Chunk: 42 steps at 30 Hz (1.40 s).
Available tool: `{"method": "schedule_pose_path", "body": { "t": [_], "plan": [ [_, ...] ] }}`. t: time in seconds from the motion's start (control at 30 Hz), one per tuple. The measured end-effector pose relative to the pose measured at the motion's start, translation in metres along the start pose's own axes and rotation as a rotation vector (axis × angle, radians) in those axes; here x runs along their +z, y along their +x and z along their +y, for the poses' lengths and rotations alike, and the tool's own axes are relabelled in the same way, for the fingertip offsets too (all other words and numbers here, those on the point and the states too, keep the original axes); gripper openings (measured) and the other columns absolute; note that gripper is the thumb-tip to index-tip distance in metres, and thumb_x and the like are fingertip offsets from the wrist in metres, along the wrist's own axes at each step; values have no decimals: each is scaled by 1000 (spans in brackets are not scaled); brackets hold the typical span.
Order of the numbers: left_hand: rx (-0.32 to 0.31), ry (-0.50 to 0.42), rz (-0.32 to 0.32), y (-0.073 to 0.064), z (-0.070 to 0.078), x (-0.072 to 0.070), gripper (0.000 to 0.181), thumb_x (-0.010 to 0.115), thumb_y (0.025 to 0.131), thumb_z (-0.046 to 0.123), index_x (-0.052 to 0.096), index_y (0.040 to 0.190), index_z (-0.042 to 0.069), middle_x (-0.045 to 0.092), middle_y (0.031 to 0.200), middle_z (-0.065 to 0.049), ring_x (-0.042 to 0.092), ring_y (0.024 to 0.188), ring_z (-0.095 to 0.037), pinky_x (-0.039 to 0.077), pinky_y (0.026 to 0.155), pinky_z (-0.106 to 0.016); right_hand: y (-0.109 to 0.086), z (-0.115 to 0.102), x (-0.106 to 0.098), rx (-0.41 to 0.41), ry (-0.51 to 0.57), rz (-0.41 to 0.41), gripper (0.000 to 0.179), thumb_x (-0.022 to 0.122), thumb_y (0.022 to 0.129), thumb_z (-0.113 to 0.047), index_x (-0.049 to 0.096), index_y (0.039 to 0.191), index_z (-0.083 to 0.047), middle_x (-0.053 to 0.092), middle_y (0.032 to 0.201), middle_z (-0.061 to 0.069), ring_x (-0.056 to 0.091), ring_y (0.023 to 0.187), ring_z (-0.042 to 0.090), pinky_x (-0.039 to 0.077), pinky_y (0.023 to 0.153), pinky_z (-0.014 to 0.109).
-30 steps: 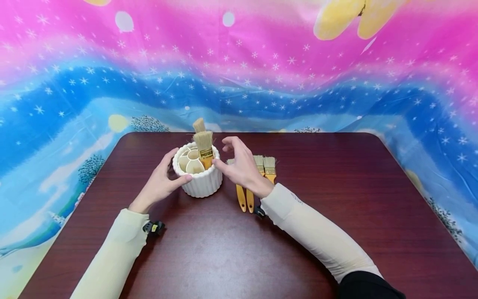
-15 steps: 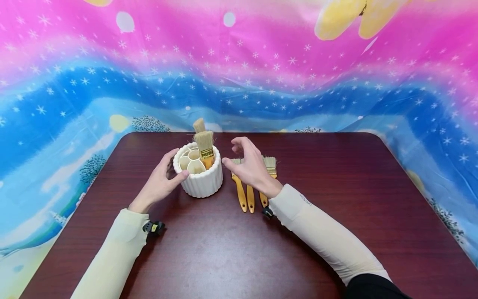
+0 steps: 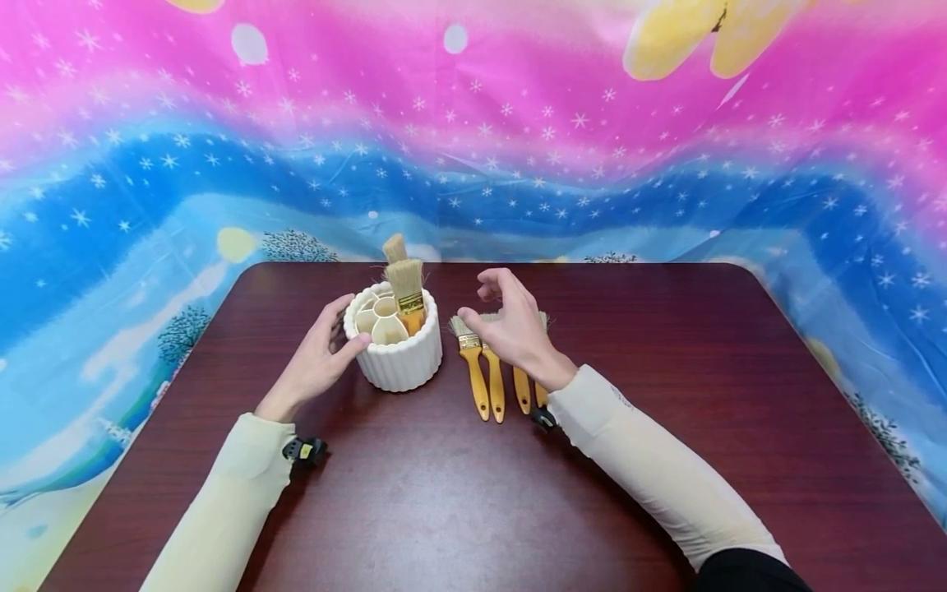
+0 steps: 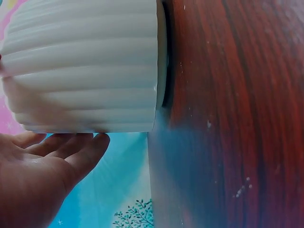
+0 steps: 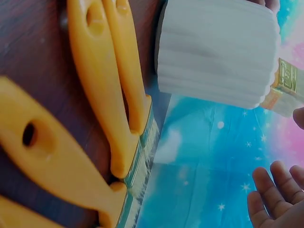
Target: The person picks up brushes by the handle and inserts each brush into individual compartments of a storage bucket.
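A white fluted round pot (image 3: 403, 368) with a divided insert stands upright on the table. My left hand (image 3: 312, 360) holds its left side, thumb at the rim and fingers along the wall (image 4: 85, 154). Two bristle paintbrushes stand in it, bristles up; the nearer paintbrush (image 3: 405, 288) shows its gold ferrule, the other paintbrush (image 3: 395, 247) is partly behind it. To the right of the pot, my right hand (image 3: 518, 327) hovers with nothing in it, fingers loosely bent. Below that hand lie several yellow-handled paintbrushes (image 3: 474, 378), some partly hidden by it.
The dark red wooden table (image 3: 414, 493) ends at a far edge behind the pot. A pink and blue patterned cloth (image 3: 518, 189) hangs behind and at the sides. Each wrist wears a small black camera (image 3: 305, 450).
My right hand has drawn away from the paintbrush in the pot, moving right over the lying brushes. My left hand stays at the pot, its thumb shifted slightly left along the rim.
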State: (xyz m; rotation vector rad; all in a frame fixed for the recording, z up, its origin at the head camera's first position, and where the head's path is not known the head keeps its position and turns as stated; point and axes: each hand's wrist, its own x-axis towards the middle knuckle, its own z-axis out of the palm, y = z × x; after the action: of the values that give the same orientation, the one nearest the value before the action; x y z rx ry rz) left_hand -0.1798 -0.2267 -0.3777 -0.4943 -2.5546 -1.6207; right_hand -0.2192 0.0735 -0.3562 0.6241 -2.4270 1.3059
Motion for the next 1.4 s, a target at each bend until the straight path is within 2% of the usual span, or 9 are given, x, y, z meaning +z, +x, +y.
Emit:
{"method": "schedule_pose_path", "body": {
  "t": [0.17, 0.5, 0.73, 0.97, 1.03, 1.13, 1.23, 1.4],
  "plan": [
    [6, -32, -7, 1, -4, 1, 70, 59, 95, 10, 17, 150, 0, 29, 148, -24, 32, 134, -35, 29, 108, -53, -2, 3, -10, 9, 1, 10, 50, 74, 81, -30, 52, 123, -12, 59, 101, 0, 54, 97, 17, 46, 80, 35],
    [3, -41, -25, 0, -1, -1, 68, 57, 95, 7, 17, 150, 3, 27, 150, -22, 29, 136, -35, 27, 108, -54, -6, 13, -20, 10, -1, 26, 50, 74, 81, -28, 52, 121, -10, 58, 100, 2, 56, 96, 23, 47, 86, 42],
    [22, -12, -6, 1, -3, -3, 59, 51, 98, 9, 22, 149, 1, 27, 151, -22, 24, 139, -33, 20, 112, -52, -9, 19, -25, 23, -15, 19, 49, 74, 82, -29, 52, 121, -10, 58, 101, 2, 56, 95, 22, 47, 83, 44],
    [2, 9, 7, 1, -4, -5, 64, 56, 97, 11, 22, 150, 3, 28, 151, -21, 26, 139, -34, 23, 110, -54, -13, 26, -28, 36, -42, 5, 48, 73, 82, -29, 52, 121, -10, 57, 101, 2, 55, 96, 23, 45, 83, 39],
    [-1, 6, 7, 1, -3, -4, 66, 58, 96, 12, 22, 151, 3, 27, 151, -20, 27, 138, -34, 25, 110, -53, -15, 28, -29, 43, -48, 3, 48, 73, 82, -28, 52, 121, -10, 57, 101, 2, 55, 97, 26, 45, 84, 39],
    [-15, -5, 2, -1, 10, -4, 65, 58, 95, 8, 23, 150, 0, 27, 151, -23, 28, 137, -35, 27, 109, -52, -18, 32, -31, 57, -53, 1, 49, 74, 83, -27, 51, 122, -10, 56, 102, 2, 54, 98, 24, 45, 85, 41],
    [-17, -8, 3, -2, 11, -4, 65, 58, 95, 8, 24, 150, 0, 28, 150, -23, 30, 137, -35, 28, 108, -51, -20, 34, -34, 70, -58, -2, 49, 74, 83, -28, 51, 122, -10, 56, 102, 2, 53, 98, 21, 45, 85, 43],
    [16, -11, 18, 1, -5, -3, 63, 59, 95, 11, 27, 149, 4, 33, 148, -20, 34, 135, -33, 30, 107, -51, -22, 38, -37, 76, -60, -2, 50, 74, 82, -29, 52, 121, -9, 58, 102, 8, 54, 97, 22, 45, 87, 46]
  ]
}}
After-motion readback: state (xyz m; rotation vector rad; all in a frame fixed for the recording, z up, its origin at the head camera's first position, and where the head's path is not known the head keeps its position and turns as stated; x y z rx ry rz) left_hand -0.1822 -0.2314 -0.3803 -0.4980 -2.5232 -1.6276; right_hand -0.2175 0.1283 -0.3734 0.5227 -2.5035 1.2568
